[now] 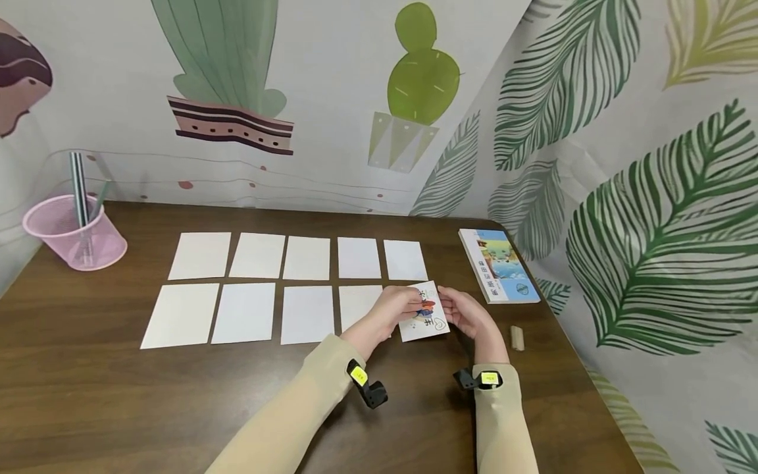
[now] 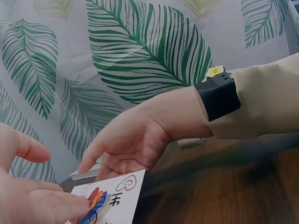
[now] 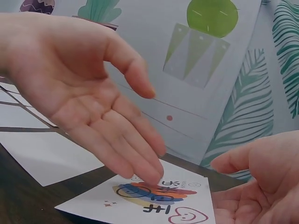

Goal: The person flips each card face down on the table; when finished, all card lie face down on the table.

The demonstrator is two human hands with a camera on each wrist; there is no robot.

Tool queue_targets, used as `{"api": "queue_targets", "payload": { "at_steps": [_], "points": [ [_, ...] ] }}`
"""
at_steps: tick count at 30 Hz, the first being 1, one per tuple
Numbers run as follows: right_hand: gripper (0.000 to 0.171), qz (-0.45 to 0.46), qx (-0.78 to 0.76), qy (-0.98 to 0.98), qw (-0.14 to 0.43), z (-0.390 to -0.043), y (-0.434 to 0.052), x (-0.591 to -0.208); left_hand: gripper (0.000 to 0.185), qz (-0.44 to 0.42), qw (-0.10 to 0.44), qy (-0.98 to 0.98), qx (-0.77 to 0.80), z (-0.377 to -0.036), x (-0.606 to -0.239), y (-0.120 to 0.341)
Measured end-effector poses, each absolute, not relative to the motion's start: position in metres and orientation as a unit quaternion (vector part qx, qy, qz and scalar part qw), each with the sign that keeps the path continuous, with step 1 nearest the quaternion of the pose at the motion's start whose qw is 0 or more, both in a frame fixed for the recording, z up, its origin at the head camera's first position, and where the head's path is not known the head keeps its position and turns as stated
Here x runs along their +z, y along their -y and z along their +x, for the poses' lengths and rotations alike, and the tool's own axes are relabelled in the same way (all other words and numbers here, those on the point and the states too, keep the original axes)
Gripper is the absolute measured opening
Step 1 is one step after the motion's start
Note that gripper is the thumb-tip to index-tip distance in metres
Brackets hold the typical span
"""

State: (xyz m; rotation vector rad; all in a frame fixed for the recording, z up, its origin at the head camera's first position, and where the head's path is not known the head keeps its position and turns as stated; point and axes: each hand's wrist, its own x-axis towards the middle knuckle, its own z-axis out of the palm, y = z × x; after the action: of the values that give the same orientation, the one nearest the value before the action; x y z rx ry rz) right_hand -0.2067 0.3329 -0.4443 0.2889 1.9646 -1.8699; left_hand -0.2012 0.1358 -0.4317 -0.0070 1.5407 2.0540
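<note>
A white card (image 1: 428,321) with a colourful drawing, black characters and a heart outline lies at the right end of the front row. My left hand (image 1: 389,311) reaches over its left part, fingers extended and fingertips on the drawing. In the right wrist view the left thumb stands raised, away from the card. My right hand (image 1: 468,315) is at the card's right edge, palm turned towards it, fingers loosely extended and thumb apart. The left wrist view shows the printed card (image 2: 122,205) between both hands.
Blank white cards (image 1: 306,315) lie in two rows to the left. A blue-covered book (image 1: 503,266) is at the back right, a small beige block (image 1: 517,338) nearer. A pink mesh cup (image 1: 106,243) holding pens stands at the far left. A patterned cloth hangs behind the table.
</note>
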Motion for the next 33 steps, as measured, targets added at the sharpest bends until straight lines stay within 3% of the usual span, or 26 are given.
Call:
{"api": "queue_targets", "payload": {
  "at_steps": [4, 13, 22, 29, 33],
  "points": [
    [0.045, 0.104, -0.675, -0.702, 0.203, -0.208, -0.329, -0.445, 0.038, -0.003, 0.278, -0.584, 0.763, -0.204, -0.435, -0.138],
    [0.071, 0.073, -0.698, -0.678, 0.218, -0.208, -0.325, -0.438, 0.040, -0.018, 0.281, -0.588, 0.759, -0.206, -0.426, -0.138],
    [0.074, 0.059, -0.737, -0.638, 0.213, -0.206, -0.322, -0.428, 0.043, 0.005, 0.279, -0.590, 0.758, -0.207, -0.413, -0.130],
    [0.074, 0.055, -0.750, -0.628, 0.201, -0.205, -0.317, -0.422, 0.045, -0.007, 0.226, -0.622, 0.749, -0.206, -0.406, -0.132],
    [0.063, 0.054, -0.764, -0.615, 0.186, -0.202, -0.315, -0.417, 0.052, -0.029, 0.165, -0.662, 0.730, -0.207, -0.407, -0.137]
  ]
}}
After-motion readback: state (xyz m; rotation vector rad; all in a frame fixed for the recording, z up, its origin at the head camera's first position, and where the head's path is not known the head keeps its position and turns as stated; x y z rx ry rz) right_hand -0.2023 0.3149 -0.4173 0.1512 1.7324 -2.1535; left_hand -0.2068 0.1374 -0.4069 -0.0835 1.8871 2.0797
